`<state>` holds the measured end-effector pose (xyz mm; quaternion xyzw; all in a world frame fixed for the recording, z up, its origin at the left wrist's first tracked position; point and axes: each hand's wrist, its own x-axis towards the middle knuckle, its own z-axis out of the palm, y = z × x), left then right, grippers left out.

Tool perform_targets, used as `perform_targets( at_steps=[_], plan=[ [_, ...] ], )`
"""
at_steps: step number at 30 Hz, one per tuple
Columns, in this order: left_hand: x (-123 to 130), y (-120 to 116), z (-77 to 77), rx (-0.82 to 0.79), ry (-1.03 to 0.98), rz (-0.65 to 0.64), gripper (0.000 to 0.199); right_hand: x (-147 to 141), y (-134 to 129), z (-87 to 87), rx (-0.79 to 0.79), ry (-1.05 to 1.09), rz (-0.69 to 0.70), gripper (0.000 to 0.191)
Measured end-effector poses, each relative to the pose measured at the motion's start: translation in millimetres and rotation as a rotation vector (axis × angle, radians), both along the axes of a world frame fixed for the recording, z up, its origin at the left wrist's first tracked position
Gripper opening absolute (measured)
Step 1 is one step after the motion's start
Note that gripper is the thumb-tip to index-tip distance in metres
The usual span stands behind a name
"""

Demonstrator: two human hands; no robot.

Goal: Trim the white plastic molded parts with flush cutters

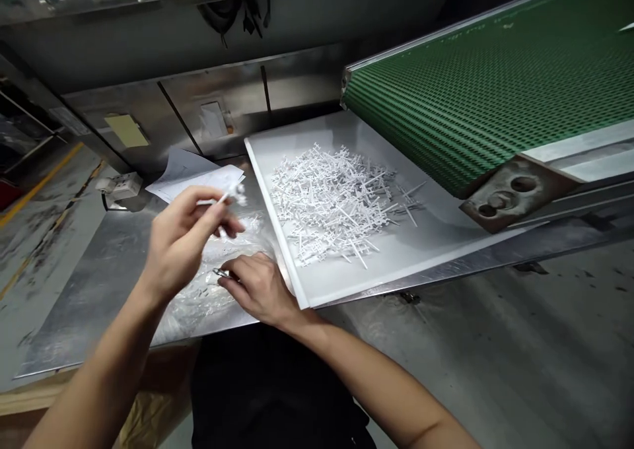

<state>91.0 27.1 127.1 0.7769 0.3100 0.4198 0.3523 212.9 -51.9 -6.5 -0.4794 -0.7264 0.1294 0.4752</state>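
Note:
My left hand [181, 231] is raised above the bench, its thumb and fingers pinched on a small branched white plastic piece [235, 193], blurred at its far end. Lower and to the right, my right hand [255, 284] is closed around a small metal tool; only its shiny tip [220, 273] sticks out past the fingers, so its exact kind is hidden. Beneath both hands lies a clear plastic bag [191, 310] with tiny bits on it. To the right, a heap of similar white branched plastic pieces [337, 201] fills much of a white tray [341, 284].
A green conveyor belt [475, 86] slopes over the tray's right side, with a metal end bracket [515, 191]. Paper sheets [191, 175] and a power socket block [121, 188] sit at the back of the metal bench [84, 290]. A steel panel [183, 105] stands behind.

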Motion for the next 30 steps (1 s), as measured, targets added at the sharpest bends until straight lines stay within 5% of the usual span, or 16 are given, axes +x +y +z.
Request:
perform_targets(
  at_steps=[5,11,20,25,30],
  plan=[
    [-87.2,-44.2,-55.9,-0.104,0.041,0.243,0.02,-0.1,0.2,-0.9,-0.013,0.082,-0.039,0.018],
    [-95.3,-64.5,-102.3,0.061,0.269,0.252,0.017,0.3,1.0,-0.8,-0.024,0.099,-0.106,0.015],
    [-80.1,-58.8,-113.7,0.445,0.374,0.251,0.016,3.3,1.5,2.5,-0.064,0.111,-0.113,0.015],
    [-81.0,-56.6,-115.0,0.456,0.458,0.257,0.026,3.1,1.2,1.3,-0.037,0.06,-0.101,0.014],
    [-84.0,-52.4,-115.1,0.402,0.307,0.27,0.02,3.5,0.1,3.8,-0.046,0.109,-0.146,0.011]
  ],
)
